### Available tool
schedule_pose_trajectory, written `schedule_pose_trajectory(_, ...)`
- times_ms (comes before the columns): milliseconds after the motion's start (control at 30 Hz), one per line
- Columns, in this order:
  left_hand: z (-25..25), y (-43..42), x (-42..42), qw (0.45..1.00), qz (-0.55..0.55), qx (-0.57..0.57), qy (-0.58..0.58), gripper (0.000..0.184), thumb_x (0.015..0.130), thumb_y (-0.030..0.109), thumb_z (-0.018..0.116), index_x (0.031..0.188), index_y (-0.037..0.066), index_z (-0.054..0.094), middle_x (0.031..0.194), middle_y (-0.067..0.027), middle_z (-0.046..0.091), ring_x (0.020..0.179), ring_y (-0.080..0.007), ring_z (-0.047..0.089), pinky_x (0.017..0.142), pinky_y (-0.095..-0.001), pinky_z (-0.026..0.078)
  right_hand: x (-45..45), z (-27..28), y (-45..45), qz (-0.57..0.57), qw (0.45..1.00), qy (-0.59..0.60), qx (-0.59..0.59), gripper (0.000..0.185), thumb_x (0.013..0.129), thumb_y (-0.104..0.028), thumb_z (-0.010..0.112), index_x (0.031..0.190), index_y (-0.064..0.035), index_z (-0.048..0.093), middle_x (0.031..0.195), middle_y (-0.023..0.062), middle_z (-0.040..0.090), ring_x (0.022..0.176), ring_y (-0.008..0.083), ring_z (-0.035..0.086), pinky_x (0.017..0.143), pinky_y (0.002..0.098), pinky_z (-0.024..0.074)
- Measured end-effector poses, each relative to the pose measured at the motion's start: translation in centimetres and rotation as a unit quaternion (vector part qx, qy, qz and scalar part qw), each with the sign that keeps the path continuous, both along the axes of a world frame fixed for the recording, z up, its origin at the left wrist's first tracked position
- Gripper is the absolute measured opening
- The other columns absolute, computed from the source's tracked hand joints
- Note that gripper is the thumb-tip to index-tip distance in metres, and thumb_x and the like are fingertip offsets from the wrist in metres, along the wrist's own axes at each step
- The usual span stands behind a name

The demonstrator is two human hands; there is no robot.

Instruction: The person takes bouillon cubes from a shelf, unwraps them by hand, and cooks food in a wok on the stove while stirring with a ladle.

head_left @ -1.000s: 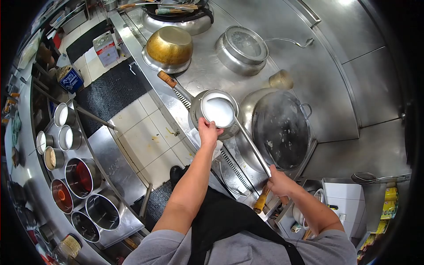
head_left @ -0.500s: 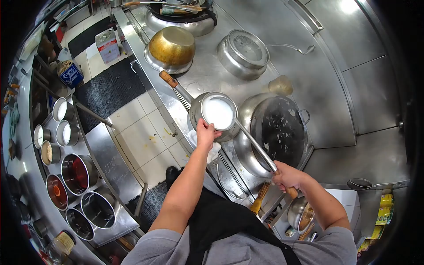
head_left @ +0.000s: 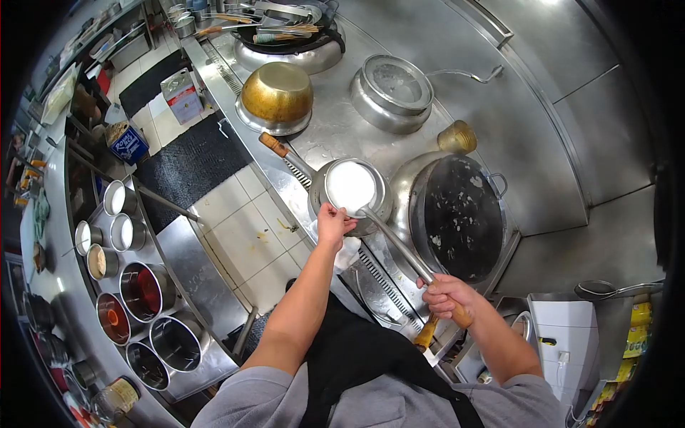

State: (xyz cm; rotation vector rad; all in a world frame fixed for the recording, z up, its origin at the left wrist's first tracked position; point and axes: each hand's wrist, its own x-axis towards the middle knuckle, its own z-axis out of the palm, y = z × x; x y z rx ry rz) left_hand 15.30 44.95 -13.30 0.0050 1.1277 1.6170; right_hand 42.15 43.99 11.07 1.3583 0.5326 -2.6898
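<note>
My right hand is wrapped round the wooden grip of a long-handled ladle. Its bowl holds something smooth and white, either a powder or a liquid; I cannot tell which. At the near rim of that bowl is my left hand, thumb and fingers drawn together against the edge. Beneath the ladle bowl sits a perforated metal strainer, its wooden handle pointing to the far left. A crumpled white cloth lies below my left hand.
A dark wok rests on the range at right. An upturned brassy bowl and a lidded steel pot stand farther back. Several steel containers fill the left counter. Near my right forearm is a brush.
The camera view has shifted a little. My right hand has moved slightly left with the ladle's grip. My left hand stays at the bowl's rim.
</note>
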Motion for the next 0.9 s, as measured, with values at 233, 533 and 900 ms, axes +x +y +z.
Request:
schedule_pose_trajectory(233, 0.1, 0.4, 0.0, 1.000, -0.008, -0.008, 0.029, 0.016, 0.096, 0.003, 0.051, 0.096, 0.006, 0.035, 0.082, -0.0145, 0.057, 0.069, -0.0292, 0.070, 0.057, -0.0359, 0.059, 1.5, -4.1, -4.5, 0.033, 0.988, -0.049, 0.141, 0.024, 0.091, -0.009, 0.059, 0.110, -0.0116, 0.045, 0.062, 0.0002, 0.044, 0.043, 0.0094, 0.042, 0.041, 0.0269, 0.0362)
schedule_pose_trajectory(533, 1.5, 0.8, -1.5, 0.992, -0.078, -0.055, 0.078, 0.025, 0.089, -0.003, 0.049, 0.113, 0.001, 0.041, 0.092, -0.0171, 0.061, 0.076, -0.0299, 0.070, 0.063, -0.0381, 0.062, 4.4, -6.9, -6.3, 0.145, 0.876, -0.222, 0.404, 0.033, 0.087, -0.007, 0.062, 0.113, -0.0065, 0.042, 0.063, 0.0067, 0.050, 0.051, 0.0198, 0.055, 0.049, 0.0362, 0.0449)
schedule_pose_trajectory(900, 1.5, 2.2, -5.4, 0.974, -0.157, -0.085, 0.142, 0.020, 0.085, -0.001, 0.049, 0.104, 0.004, 0.046, 0.076, -0.0121, 0.063, 0.059, -0.0217, 0.067, 0.051, -0.0329, 0.058, 4.3, -6.3, -6.7, 0.240, 0.715, -0.325, 0.570, 0.040, 0.084, -0.017, 0.064, 0.117, -0.0077, 0.043, 0.079, 0.0217, 0.065, 0.081, 0.0447, 0.063, 0.073, 0.0513, 0.0466)
